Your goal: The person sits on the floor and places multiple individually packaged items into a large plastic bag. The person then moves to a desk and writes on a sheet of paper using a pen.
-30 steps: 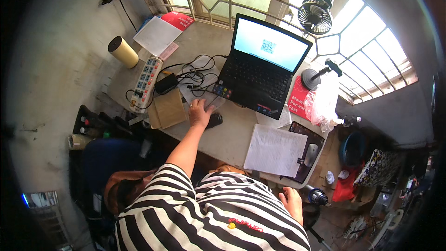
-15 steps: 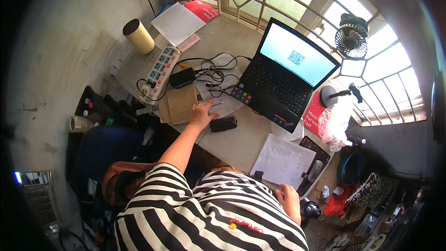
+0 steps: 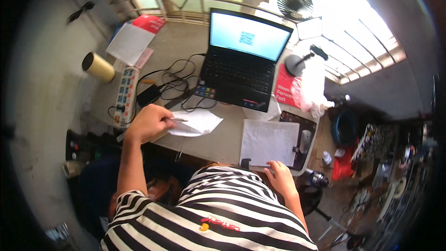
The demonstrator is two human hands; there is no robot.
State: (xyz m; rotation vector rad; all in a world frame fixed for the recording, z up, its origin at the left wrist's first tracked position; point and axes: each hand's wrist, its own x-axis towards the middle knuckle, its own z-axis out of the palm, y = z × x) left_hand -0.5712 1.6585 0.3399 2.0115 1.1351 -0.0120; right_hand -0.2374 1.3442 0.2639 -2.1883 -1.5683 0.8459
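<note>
A pale grey table (image 3: 186, 51) fills the middle of the view, seen from above, with a barred window along its far edge. An open black laptop (image 3: 239, 72) with a bright screen stands at the table's centre. In front of it, to the right, a white sheet of paper on a dark clipboard (image 3: 269, 142) lies flat near the table's near edge. A long white power strip (image 3: 125, 96) lies at the left side, with tangled black cables (image 3: 174, 83) running between it and the laptop. A cream-coloured cylinder (image 3: 97, 67) lies further left, well apart from the laptop.

The left hand (image 3: 147, 123) is raised just over the table's near left edge, its fingers pinched together on the corner of a crumpled white sheet of paper (image 3: 195, 123), which sits just in front of the laptop. The right hand (image 3: 281, 179) rests at the near edge of the clipboard, fingers curled and touching its lower rim; whether they grip it cannot be told.
</note>
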